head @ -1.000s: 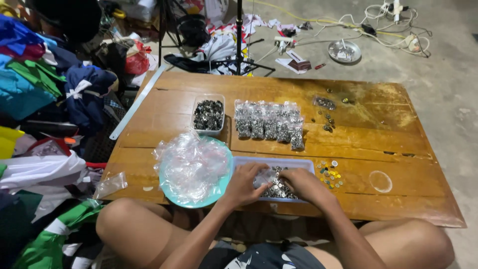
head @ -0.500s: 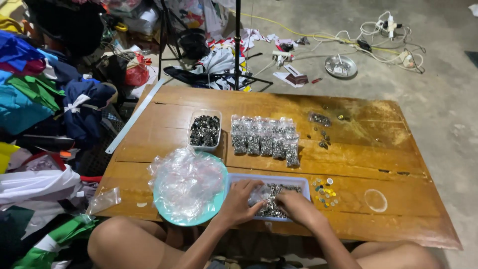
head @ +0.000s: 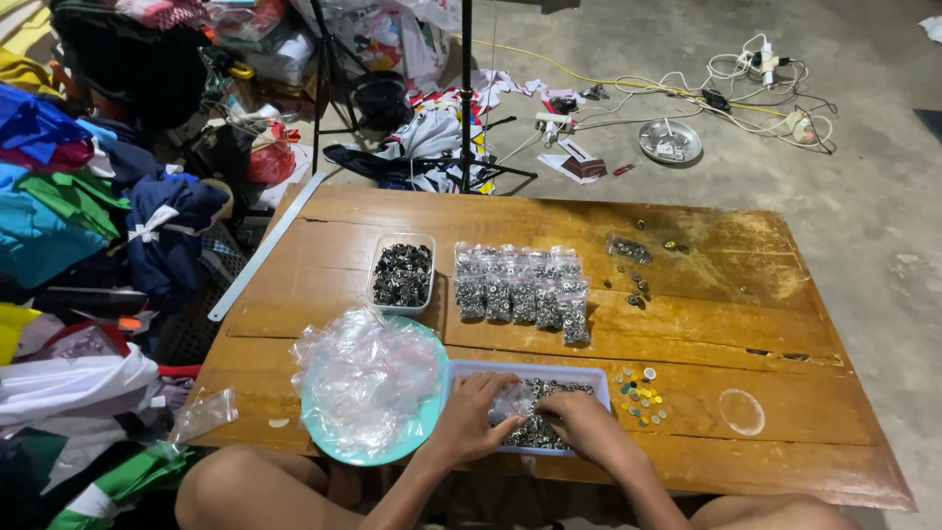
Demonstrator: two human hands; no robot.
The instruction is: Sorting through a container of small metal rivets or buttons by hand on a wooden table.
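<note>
I sit at a low wooden table. Both my hands rest in a shallow blue tray full of small metal parts at the near edge. My left hand holds a small clear plastic bag by its mouth over the tray. My right hand lies beside it, fingers pinched among the parts close to the bag. A teal plate piled with crumpled empty clear bags sits just left of my left hand.
A clear tub of dark metal parts and a row of several filled small bags stand mid-table. Coloured buttons lie right of the tray. Loose parts sit farther back. Piled clothes crowd the left; cables cross the floor.
The view has tilted up and shifted a little. My hands stay in the tray, with the left now lifting the small bag slightly.
</note>
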